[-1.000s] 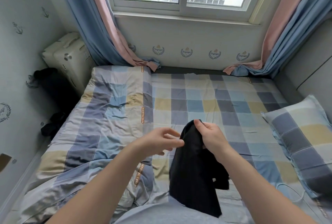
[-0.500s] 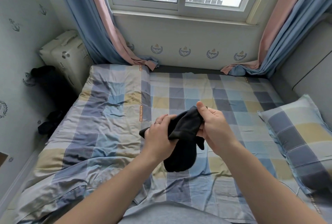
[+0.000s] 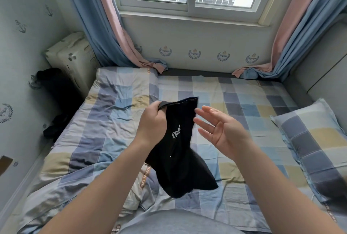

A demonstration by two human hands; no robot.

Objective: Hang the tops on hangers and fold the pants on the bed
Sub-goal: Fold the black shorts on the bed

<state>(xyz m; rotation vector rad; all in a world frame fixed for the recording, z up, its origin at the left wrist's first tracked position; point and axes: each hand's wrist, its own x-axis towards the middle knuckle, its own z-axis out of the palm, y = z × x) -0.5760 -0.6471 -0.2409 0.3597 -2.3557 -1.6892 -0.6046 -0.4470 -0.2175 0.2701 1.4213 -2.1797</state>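
Observation:
A black garment (image 3: 178,151) with a small white print hangs in the air above the checked bed (image 3: 105,132). My left hand (image 3: 153,123) grips its top hem at the left corner, and the rest droops down toward the sheet. My right hand (image 3: 219,130) is just right of the cloth with fingers spread and palm turned toward it, holding nothing. Its fingertips are close to the garment's right edge. I cannot tell whether the garment is a top or short pants. No hanger is in view.
A checked pillow (image 3: 315,138) lies at the right by the grey headboard (image 3: 323,76). A cream suitcase (image 3: 73,59) and a dark bag (image 3: 56,87) stand in the gap left of the bed. Curtains (image 3: 105,32) hang onto the bed's far edge under the window.
Half a second ago both hands held the bunched black garment. Now my right hand has let go and opened, while my left hand holds the hem up and the cloth hangs unfurled.

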